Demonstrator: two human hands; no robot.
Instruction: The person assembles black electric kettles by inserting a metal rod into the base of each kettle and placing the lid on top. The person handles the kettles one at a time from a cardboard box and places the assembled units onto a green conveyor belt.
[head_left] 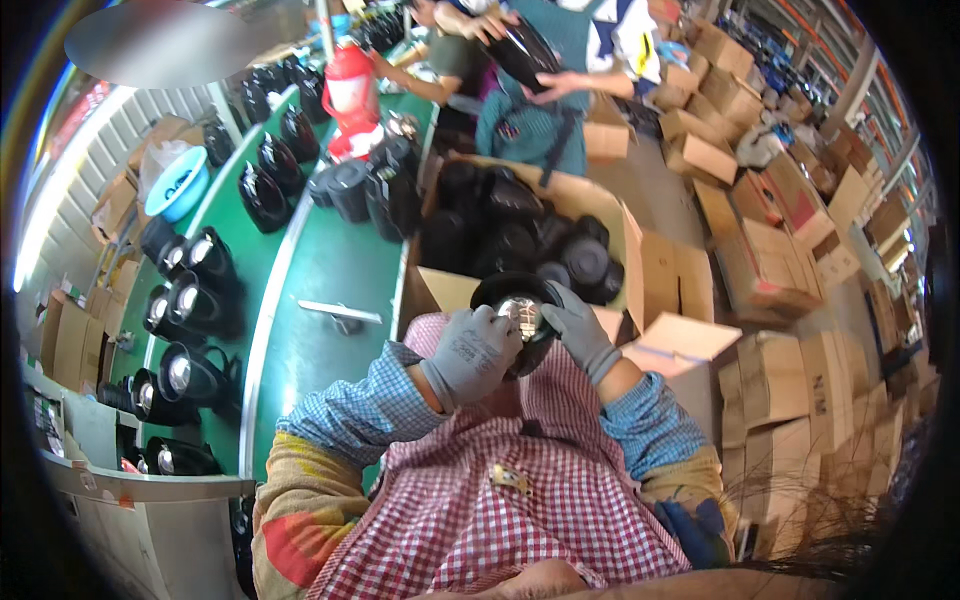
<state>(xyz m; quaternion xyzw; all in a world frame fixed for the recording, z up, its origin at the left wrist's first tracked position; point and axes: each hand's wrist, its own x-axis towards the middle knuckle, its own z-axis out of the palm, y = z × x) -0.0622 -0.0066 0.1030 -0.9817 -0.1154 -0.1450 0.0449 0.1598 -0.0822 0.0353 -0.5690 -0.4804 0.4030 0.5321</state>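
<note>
Left hand point(468, 355) and right hand point(581, 331) clasp a vessel point(521, 313); black parts point(500, 238) fill a carton point(633, 262).

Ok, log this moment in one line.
left hand: touching black housing; right hand: holding its rim; ahead: open carton; left side: green worktop

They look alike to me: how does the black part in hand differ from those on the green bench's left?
The held part sits between left hand and right hand; the bench parts lie unheld. The held part opens upward, the bench parts roughly leftward. Both are black with silvery insides.
</note>
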